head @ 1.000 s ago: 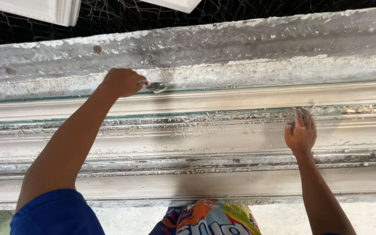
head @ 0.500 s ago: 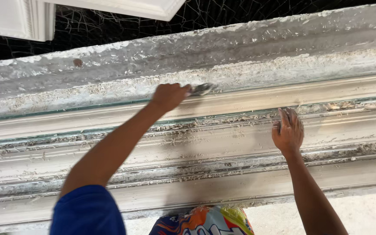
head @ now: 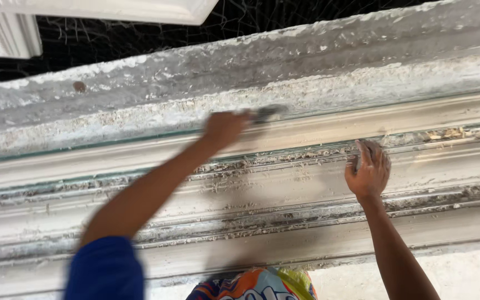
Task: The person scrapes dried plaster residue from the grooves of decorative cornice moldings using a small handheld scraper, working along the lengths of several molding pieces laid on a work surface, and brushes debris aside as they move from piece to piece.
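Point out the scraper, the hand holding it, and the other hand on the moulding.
scraper (head: 266,113), head view, on its blurred metal blade.
left hand (head: 224,128), head view, on the back of the fist.
right hand (head: 369,172), head view, on the back of the hand.

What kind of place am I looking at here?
Probably a plaster moulding workshop or building site: a long white ridged moulding crusted with plaster crumbs, the left hand working a small tool along it, and dark netting behind.

Hands on a moulded ledge

Left hand (head: 224,129) with scraper (head: 268,113) at frame centre on the moulding (head: 306,222); right hand (head: 369,173) lower right, flat on it; netting (head: 112,41) across the top.
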